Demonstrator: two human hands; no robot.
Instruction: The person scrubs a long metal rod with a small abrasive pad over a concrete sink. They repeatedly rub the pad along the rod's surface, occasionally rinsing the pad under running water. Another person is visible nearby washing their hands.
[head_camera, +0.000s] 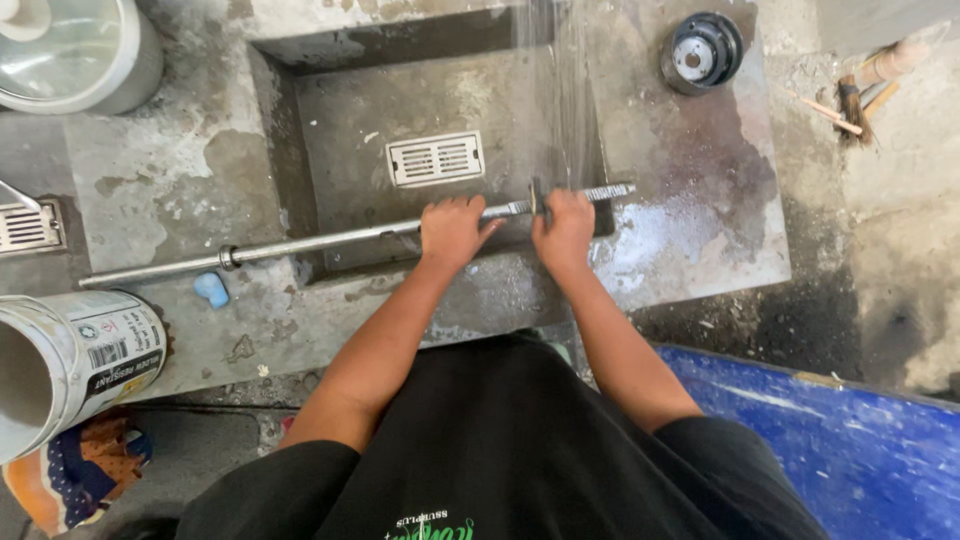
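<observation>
A long metal rod (300, 243) lies across the front rim of a sunken concrete wash basin (330, 140). Its right end is ribbed and sticks out past my hands. My left hand (452, 230) is closed around the rod near its middle-right. Just to the right of it, my right hand (566, 226) is closed around the rod next to a small collar. A thin stream of water (565, 90) falls from above onto the rod by my right hand. A metal drain grate (435, 158) sits in the basin floor.
A blue soap piece (211, 290) lies on the concrete ledge under the rod. A white bucket (70, 360) lies at lower left, a glass-lidded pot (70, 50) at top left. A black round metal part (701, 52) sits at upper right. A blue surface (850, 440) is at lower right.
</observation>
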